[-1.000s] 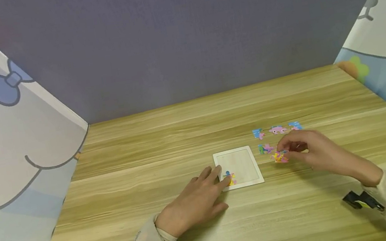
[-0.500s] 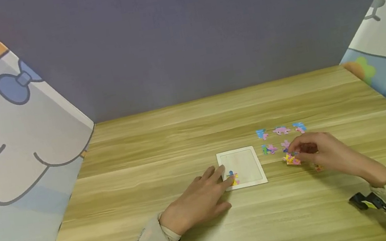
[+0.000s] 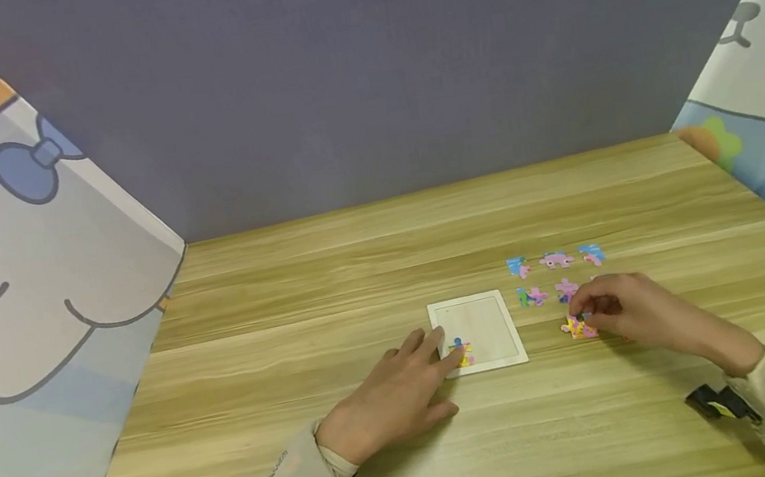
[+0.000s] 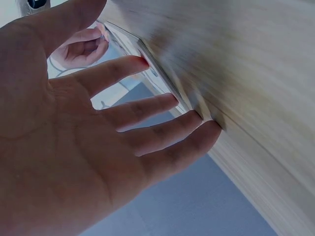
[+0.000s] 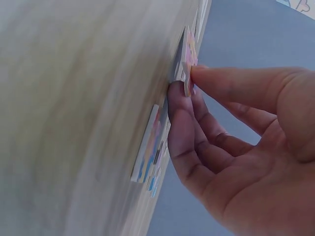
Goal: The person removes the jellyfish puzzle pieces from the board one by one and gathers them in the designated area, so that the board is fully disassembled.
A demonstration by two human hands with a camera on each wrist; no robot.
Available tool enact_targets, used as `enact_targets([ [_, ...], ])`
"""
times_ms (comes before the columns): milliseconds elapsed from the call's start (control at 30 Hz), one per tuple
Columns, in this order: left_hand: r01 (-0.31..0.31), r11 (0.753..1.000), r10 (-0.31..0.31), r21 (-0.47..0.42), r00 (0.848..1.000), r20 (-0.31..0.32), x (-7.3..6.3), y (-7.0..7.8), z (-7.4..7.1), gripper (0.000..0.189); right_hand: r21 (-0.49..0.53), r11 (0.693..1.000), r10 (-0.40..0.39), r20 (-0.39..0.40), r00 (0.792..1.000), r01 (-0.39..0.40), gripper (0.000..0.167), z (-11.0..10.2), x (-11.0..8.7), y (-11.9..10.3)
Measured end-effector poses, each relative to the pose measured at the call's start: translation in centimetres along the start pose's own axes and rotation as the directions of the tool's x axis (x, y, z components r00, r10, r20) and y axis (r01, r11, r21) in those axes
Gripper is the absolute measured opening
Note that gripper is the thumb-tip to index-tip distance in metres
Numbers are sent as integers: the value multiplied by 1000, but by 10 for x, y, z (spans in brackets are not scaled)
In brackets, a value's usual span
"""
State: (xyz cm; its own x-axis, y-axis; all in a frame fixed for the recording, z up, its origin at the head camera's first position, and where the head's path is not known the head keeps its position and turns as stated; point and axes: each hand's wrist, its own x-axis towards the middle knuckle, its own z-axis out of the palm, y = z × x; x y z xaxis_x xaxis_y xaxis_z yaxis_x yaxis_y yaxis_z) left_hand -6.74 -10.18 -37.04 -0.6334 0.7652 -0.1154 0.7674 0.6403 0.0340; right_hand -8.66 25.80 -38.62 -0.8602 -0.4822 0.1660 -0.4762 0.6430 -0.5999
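In the head view my left hand (image 3: pixel 393 399) lies palm down with extended fingers at the left side of a pale square puzzle tray (image 3: pixel 482 323). One fingertip touches a blue, yellow and pink jigsaw piece (image 3: pixel 457 342) in the tray's near left corner. To the right of the tray, my right hand (image 3: pixel 638 315) pinches a yellow and pink jigsaw piece (image 3: pixel 579 327) between thumb and fingers. The right wrist view shows this held piece (image 5: pixel 189 54) tilted up off the table, the thumb on its printed face. Part of it is hidden by the fingers.
Several loose jigsaw pieces lie in rows beyond the right hand, among them a pink one with eyes (image 3: pixel 555 261) and a green and pink one (image 3: pixel 533 296). A black strap-like object (image 3: pixel 723 405) is by the right sleeve. A grey panel (image 3: pixel 357 76) stands behind the wooden table (image 3: pixel 300 285).
My right hand has carried the pinched jigsaw piece a little to the right and nearer to me, away from the tray. My left hand stays on the tray. The head view has shifted slightly.
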Motion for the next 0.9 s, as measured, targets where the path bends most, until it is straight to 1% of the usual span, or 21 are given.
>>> enact_targets([
  [200, -7, 1000, 7, -5, 1000, 5, 0, -1, 0, 66, -43, 999, -24, -21, 1000, 23, 27, 3, -1, 1],
  [300, -1, 1000, 2, -27, 1000, 31, 0, -1, 0, 68, -43, 999, -20, -18, 1000, 19, 27, 3, -1, 1],
  [400, 15, 997, -9, -72, 996, 90, -1, -2, -2, 73, -45, 999, -19, -17, 1000, 18, 27, 3, -1, 2],
  [533, 54, 985, -24, -165, 983, 182, -3, -3, -6, 79, -43, 999, -18, -16, 1000, 18, 27, 3, 0, 3],
  [600, 66, 978, -25, -196, 979, 202, -3, -4, -8, 80, -39, 999, -20, -14, 1000, 20, 27, 3, 0, 3],
  [767, 55, 978, -15, -199, 980, 198, -3, -5, -10, 81, -35, 999, -28, -11, 1000, 27, 27, 2, -1, 3],
  [900, 48, 980, -10, -194, 981, 193, -3, -5, -10, 80, -36, 999, -14, -9, 1000, 14, 27, 1, -2, 2],
])
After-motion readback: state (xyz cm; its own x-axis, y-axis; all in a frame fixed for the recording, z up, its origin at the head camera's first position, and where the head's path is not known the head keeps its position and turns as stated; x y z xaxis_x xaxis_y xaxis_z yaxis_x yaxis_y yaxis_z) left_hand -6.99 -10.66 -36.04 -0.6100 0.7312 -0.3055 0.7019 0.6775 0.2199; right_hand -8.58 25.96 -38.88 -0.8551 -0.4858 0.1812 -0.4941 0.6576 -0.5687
